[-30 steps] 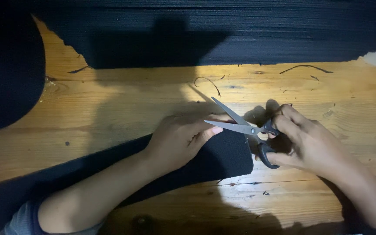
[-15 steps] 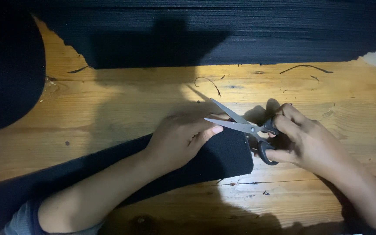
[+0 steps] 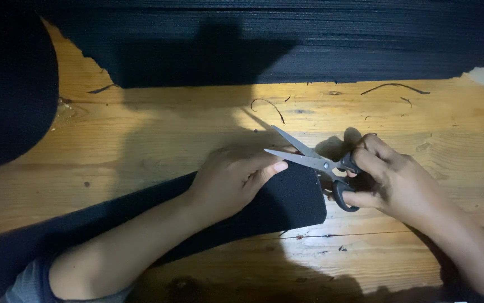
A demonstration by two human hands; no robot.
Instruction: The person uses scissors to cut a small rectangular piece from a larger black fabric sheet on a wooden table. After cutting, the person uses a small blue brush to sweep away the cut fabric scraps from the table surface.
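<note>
My right hand (image 3: 394, 178) grips the black handles of a pair of scissors (image 3: 316, 162), whose metal blades are spread apart and point left over the edge of a black fabric strip (image 3: 292, 202). My left hand (image 3: 232, 178) lies flat on that strip, pressing it onto the wooden table (image 3: 158, 129), with its fingertips just under the lower blade. The strip runs from the scissors down to the lower left, beneath my left forearm.
A large piece of black fabric (image 3: 287, 39) covers the far side of the table. Another dark rounded shape (image 3: 6, 90) fills the left edge. Thin black offcuts (image 3: 393, 87) and threads lie scattered on the wood behind the scissors.
The scissor blades have stayed spread over the strip's edge; both hands are almost where they were, with only a slight shift of my right hand.
</note>
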